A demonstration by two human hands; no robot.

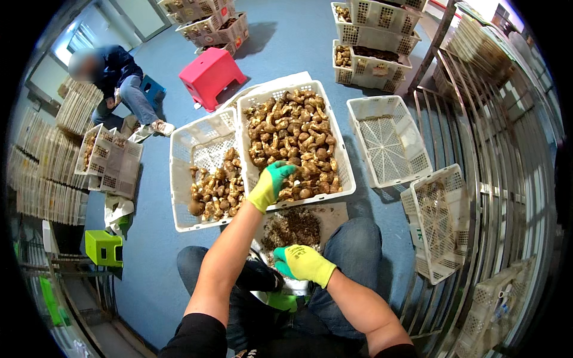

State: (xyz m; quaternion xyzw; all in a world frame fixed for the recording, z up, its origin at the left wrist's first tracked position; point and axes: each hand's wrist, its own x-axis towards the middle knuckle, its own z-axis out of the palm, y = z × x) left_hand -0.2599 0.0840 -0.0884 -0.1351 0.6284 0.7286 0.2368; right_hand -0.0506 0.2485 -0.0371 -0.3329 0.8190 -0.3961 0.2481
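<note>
1. Head view: left hand (276, 182), in a yellow-green glove, is over the near left part of the full crate (344, 152).
2. Mushrooms (289, 137) fill that crate; they lie under and just beyond the left fingertips, extending forward and right of the hand. Fingers bent, close together; cannot tell if they're clamped on one.
3. Right hand (303, 264), same glove type, is above the lap, fingers curled in, pointing left. Can't tell whether anything's inside. Mushroom crate is ahead of it, apart.
4. Dark crumbly debris (292, 230) just ahead of right hand, between the knees, near side of the full crate.
5. Left crate (203, 146), side by side with the full one: smaller mushroom heap (218, 191) toward its near right part, left of left hand.
6. Blue floor (152, 197) under the crates. Pink stool (209, 74) beyond them; mesh-bottom crate (385, 143) to the right, tilted crate (439, 221) nearer, beside the metal rack (483, 149).
7. Co-worker (122, 77) seated far left, well apart.
</note>
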